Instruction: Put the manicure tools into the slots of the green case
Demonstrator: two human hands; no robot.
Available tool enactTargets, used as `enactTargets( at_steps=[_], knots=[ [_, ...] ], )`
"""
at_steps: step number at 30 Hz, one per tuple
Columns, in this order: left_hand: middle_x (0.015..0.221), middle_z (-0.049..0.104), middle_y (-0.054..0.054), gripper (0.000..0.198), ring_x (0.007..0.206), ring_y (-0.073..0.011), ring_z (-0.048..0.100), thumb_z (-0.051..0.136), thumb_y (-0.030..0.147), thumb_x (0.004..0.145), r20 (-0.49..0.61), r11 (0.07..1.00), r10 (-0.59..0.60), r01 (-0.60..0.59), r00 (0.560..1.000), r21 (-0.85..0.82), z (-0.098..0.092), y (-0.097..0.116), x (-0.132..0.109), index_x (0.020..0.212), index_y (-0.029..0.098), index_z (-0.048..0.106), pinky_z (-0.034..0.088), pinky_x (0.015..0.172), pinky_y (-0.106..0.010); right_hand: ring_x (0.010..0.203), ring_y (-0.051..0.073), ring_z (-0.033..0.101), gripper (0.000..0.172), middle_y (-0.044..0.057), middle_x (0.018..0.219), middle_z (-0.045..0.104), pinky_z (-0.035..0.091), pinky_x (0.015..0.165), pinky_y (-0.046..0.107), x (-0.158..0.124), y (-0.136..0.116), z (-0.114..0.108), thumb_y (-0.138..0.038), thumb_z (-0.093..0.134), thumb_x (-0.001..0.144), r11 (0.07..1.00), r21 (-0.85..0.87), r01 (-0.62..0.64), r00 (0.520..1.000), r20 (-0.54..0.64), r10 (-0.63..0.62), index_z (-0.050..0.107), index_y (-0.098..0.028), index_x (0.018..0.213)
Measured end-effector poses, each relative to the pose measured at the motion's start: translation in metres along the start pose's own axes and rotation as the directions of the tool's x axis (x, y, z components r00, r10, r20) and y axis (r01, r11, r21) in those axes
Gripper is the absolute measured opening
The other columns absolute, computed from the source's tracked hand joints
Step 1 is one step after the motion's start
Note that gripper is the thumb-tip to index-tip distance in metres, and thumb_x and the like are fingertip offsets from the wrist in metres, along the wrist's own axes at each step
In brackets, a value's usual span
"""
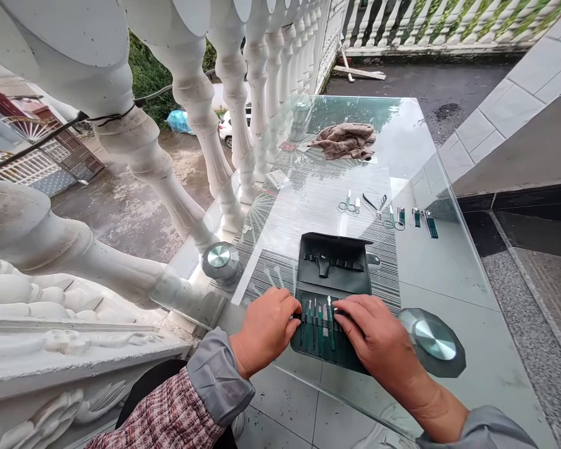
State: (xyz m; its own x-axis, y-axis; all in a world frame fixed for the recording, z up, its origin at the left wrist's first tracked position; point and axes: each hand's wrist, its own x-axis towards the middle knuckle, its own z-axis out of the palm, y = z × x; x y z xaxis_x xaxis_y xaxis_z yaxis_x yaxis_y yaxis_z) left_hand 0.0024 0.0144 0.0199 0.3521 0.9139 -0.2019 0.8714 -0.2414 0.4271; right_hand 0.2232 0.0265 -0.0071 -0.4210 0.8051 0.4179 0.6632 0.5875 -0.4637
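Note:
A black manicure case [315, 284] lies unfolded on the glass table. Slim green-handled manicure tools [320, 321] sit side by side in loops on its near panel; the far panel has loops and a strap. My left hand [268, 321] pinches the case's left edge between thumb and fingers. Over the right side of the near panel, my right hand [378, 333] has thumb and fingers closed together by the loops; what is between them is hidden. Beyond the case lie scissors [347, 204], cuticle nippers [376, 207], a second pair of scissors [393, 218] and nail clippers [430, 224].
A crumpled brown towel [346, 142] lies toward the far end of the glass table [467, 299]. Round metal-topped table supports [434, 342] show through the glass. White balusters [194, 93] run along the left; a tiled wall [500, 112] stands at right.

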Motion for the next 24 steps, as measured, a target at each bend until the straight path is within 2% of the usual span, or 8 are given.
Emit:
enactTargets(
  at_steps=[5,8,13,17,20,24],
  knots=[
    [0.092,0.062,-0.002,0.008,0.088,-0.02,0.055,0.068,0.016,0.087,0.013,0.994,0.105,-0.105,0.994,0.021,0.002,0.001,-0.002,0.092,0.019,0.062,0.044,0.073,-0.03,0.11,0.025,0.054,0.033,0.012,0.118,0.064,0.049,0.092,0.042,0.007,-0.008,0.013,-0.016,0.046,0.096,0.994,-0.071,0.083,0.989,0.127,-0.073,0.065,-0.019,0.123],
    [0.089,0.06,-0.002,0.009,0.085,-0.0197,0.053,0.069,0.016,0.086,-0.005,0.989,0.15,-0.15,0.989,0.015,0.005,0.001,-0.004,0.089,0.019,0.061,0.044,0.074,-0.03,0.116,0.027,0.049,0.036,0.011,0.127,0.061,0.047,0.094,0.045,0.01,-0.011,0.015,-0.011,0.044,0.095,0.988,-0.072,0.136,0.969,0.216,-0.117,0.066,-0.021,0.121],
    [0.098,0.06,-0.004,0.028,0.09,-0.0212,0.052,0.079,0.015,0.077,-0.079,0.981,0.177,-0.182,0.981,-0.066,0.009,0.003,-0.008,0.097,0.017,0.059,0.048,0.078,-0.034,0.111,0.025,0.05,0.024,0.009,0.12,0.063,0.047,0.09,0.041,0.017,-0.008,0.009,-0.011,0.048,0.094,0.992,0.016,0.125,0.946,0.3,-0.124,0.068,-0.02,0.105],
    [0.111,0.058,-0.008,0.044,0.099,-0.0242,0.052,0.084,0.017,0.072,-0.118,0.972,0.209,-0.22,0.971,-0.086,0.01,0.004,-0.01,0.106,0.014,0.057,0.05,0.087,-0.04,0.096,0.022,0.053,0.018,0.007,0.11,0.064,0.047,0.082,0.038,0.025,-0.001,0.006,-0.008,0.05,0.093,0.981,0.045,0.187,0.919,0.345,-0.191,0.065,-0.018,0.094],
    [0.119,0.056,-0.011,0.05,0.106,-0.0268,0.051,0.086,0.016,0.07,-0.148,0.971,0.206,-0.221,0.967,-0.091,0.011,0.003,-0.009,0.109,0.014,0.056,0.049,0.093,-0.044,0.084,0.02,0.051,0.016,0.006,0.102,0.064,0.046,0.075,0.035,0.03,0.003,0.007,-0.008,0.054,0.092,0.975,0.035,0.218,0.904,0.369,-0.215,0.065,-0.018,0.096],
    [0.121,0.055,-0.011,0.05,0.11,-0.028,0.051,0.087,0.015,0.068,-0.167,0.97,0.198,-0.218,0.966,-0.11,0.013,0.003,-0.009,0.107,0.015,0.055,0.049,0.095,-0.046,0.081,0.018,0.051,0.023,0.005,0.098,0.062,0.046,0.073,0.033,0.033,0.005,0.008,-0.005,0.054,0.09,0.972,0.047,0.229,0.901,0.368,-0.23,0.066,-0.02,0.102]
  ],
)
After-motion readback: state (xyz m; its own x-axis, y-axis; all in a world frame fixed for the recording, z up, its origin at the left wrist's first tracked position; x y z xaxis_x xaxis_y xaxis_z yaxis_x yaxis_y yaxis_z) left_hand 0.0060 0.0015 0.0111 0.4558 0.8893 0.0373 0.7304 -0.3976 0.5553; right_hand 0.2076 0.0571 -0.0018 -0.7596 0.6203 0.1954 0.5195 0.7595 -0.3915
